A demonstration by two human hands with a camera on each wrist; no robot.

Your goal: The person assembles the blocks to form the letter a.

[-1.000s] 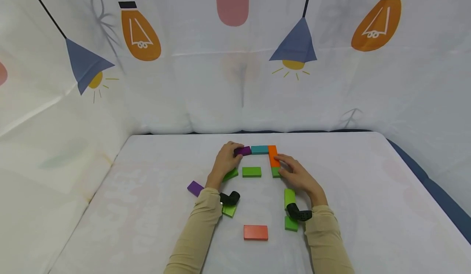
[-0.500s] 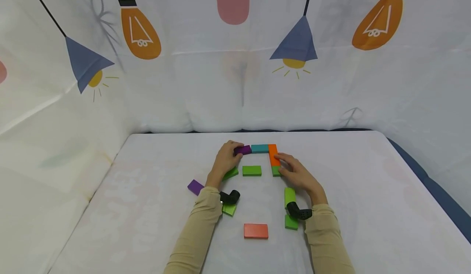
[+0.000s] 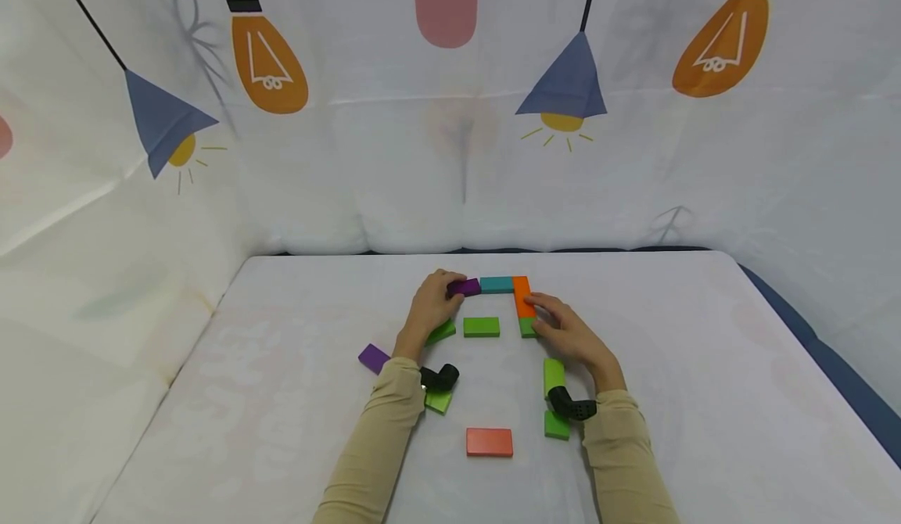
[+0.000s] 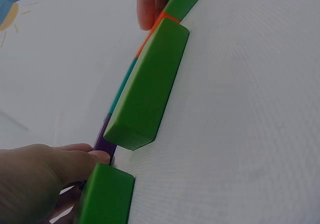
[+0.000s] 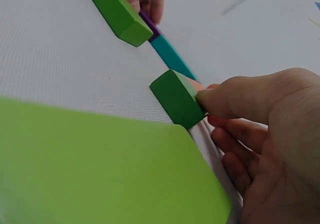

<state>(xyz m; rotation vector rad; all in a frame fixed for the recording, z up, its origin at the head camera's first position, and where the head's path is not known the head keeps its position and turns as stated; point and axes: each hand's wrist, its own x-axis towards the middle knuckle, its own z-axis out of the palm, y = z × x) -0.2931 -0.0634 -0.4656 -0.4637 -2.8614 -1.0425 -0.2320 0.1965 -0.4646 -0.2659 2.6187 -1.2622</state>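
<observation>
At the back of the table, my left hand (image 3: pixel 427 309) pinches a dark purple block (image 3: pixel 468 288), thumb in front and fingers behind. That block's right end meets a teal block (image 3: pixel 497 285) in a row. An orange block (image 3: pixel 522 293) runs forward from the teal one's right end, and a small green block (image 3: pixel 527 328) stands at its near end. My right hand (image 3: pixel 577 344) lies to the right of these, fingertips at the orange block's side. In the right wrist view its thumb (image 5: pixel 217 102) touches the green block (image 5: pixel 175 97), the other fingers loosely bent.
Inside the row lie a green block (image 3: pixel 482 327) and another green block (image 3: pixel 442 331) partly behind my left hand. Nearer are a purple block (image 3: pixel 374 359), a lime block (image 3: pixel 439 402), a second lime block (image 3: pixel 554 375), a green block (image 3: pixel 557 425) and a coral block (image 3: pixel 489 442).
</observation>
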